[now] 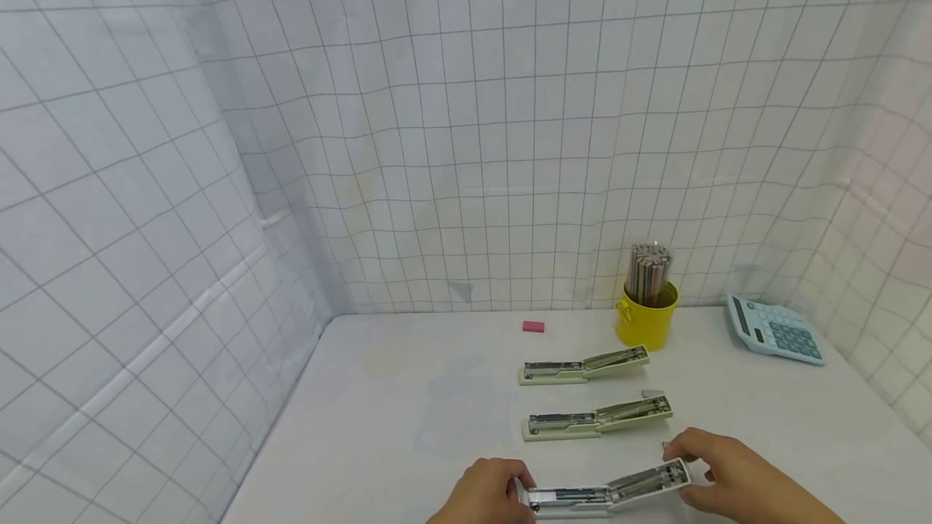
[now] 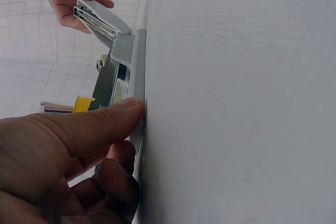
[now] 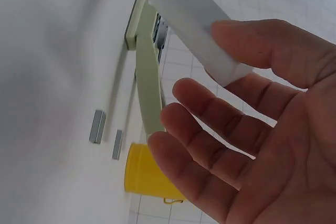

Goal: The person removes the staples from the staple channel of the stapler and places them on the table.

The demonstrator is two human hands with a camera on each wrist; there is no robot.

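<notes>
A white stapler (image 1: 571, 500), swung wide apart at its hinge, lies at the front of the table between both hands. My left hand (image 1: 489, 493) pinches the end of its base, thumb along the base edge in the left wrist view. With thumb and index finger, my right hand (image 1: 721, 471) pinches the tip of the raised top arm (image 3: 181, 22); its other fingers stay off the stapler. Behind it lie two pale green staplers, a nearer one (image 1: 564, 424) and a farther one (image 1: 557, 372), both opened out the same way.
Two small grey staple strips, one (image 3: 97, 126) and another (image 3: 117, 144), lie right of the staplers. At the back stand a yellow bucket (image 1: 646, 326) of pencils (image 1: 648, 269), a pink eraser (image 1: 534, 327) and a light blue calculator (image 1: 775, 330). Gridded white cloth (image 1: 473, 144) surrounds the table.
</notes>
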